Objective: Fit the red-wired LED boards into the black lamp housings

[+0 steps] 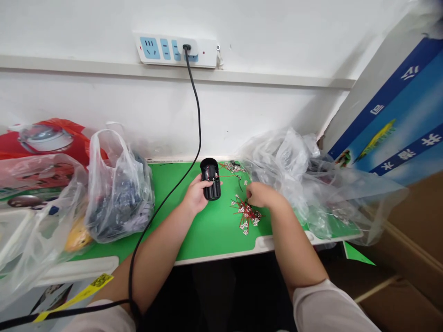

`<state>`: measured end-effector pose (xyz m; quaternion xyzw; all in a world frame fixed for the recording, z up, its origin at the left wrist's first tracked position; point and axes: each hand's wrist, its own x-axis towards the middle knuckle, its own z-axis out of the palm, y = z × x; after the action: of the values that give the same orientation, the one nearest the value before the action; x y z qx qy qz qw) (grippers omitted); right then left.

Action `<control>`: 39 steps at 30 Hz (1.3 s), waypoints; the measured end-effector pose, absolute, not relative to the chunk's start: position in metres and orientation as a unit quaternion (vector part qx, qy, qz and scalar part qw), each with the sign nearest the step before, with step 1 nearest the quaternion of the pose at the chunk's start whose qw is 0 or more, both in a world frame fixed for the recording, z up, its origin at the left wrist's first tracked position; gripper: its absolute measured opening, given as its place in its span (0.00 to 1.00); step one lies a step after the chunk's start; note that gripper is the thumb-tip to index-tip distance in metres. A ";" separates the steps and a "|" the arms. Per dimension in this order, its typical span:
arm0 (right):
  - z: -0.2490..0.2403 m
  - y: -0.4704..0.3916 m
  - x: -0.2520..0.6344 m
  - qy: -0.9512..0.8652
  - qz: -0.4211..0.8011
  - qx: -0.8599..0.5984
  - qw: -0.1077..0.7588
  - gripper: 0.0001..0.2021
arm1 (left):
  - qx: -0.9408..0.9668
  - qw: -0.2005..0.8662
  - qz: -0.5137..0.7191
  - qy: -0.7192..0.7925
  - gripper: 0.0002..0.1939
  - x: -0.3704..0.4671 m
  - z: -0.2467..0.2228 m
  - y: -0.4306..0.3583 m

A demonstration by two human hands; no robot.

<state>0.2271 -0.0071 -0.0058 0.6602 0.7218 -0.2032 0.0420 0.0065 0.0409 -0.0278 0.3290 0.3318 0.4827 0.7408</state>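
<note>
A black oval plastic housing (pixel 213 190) with wires and a small part inside is held upright by my left hand (pixel 196 194), its thumb over the front. From the housing a thin red wire runs right. My right hand (pixel 259 194) is closed, its fingertips at the upper edge of a pile of red-wired small white pieces (pixel 247 214); what it pinches, if anything, is hidden. Behind, near the wall, lies a second small heap of wired pieces (pixel 233 167). Everything rests on or over the green tabletop (pixel 200 235).
Bagged items (pixel 119 193) crowd the left side. Crumpled clear plastic (pixel 287 161) covers the right. A black cable (pixel 199 110) hangs from the wall power strip (pixel 152 48) and crosses over my left forearm. A large blue printed board (pixel 391 110) leans at the right.
</note>
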 end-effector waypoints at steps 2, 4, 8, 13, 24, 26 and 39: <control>-0.007 -0.005 0.228 0.723 -0.197 0.661 0.025 0.10 | 0.329 0.739 0.483 0.334 0.21 0.006 -0.027 0.041; -0.007 -0.004 0.230 0.725 -0.200 0.659 0.014 0.09 | 0.330 0.738 0.485 0.333 0.21 0.006 -0.027 0.040; -0.006 -0.005 0.238 0.724 -0.216 0.656 0.003 0.11 | 0.326 0.741 0.487 0.329 0.22 0.006 -0.027 0.040; -0.008 -0.006 0.248 0.720 -0.251 0.647 0.004 0.13 | 0.321 0.743 0.488 0.327 0.21 0.007 -0.028 0.040; -0.010 -0.007 0.234 0.725 -0.260 0.637 0.018 0.07 | 0.324 0.753 0.476 0.319 0.21 0.009 -0.031 0.038; -0.008 -0.008 0.236 0.723 -0.250 0.643 0.013 0.08 | 0.324 0.754 0.476 0.315 0.20 0.009 -0.031 0.037; -0.006 -0.004 0.234 0.530 -0.487 0.568 -0.400 0.11 | 0.344 0.755 0.483 0.279 0.21 0.007 -0.024 0.028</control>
<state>0.2337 -0.0045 -0.0062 0.5679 0.5301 -0.4866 -0.3996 0.0070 0.0278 -0.0239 0.3443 0.2790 0.4827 0.7554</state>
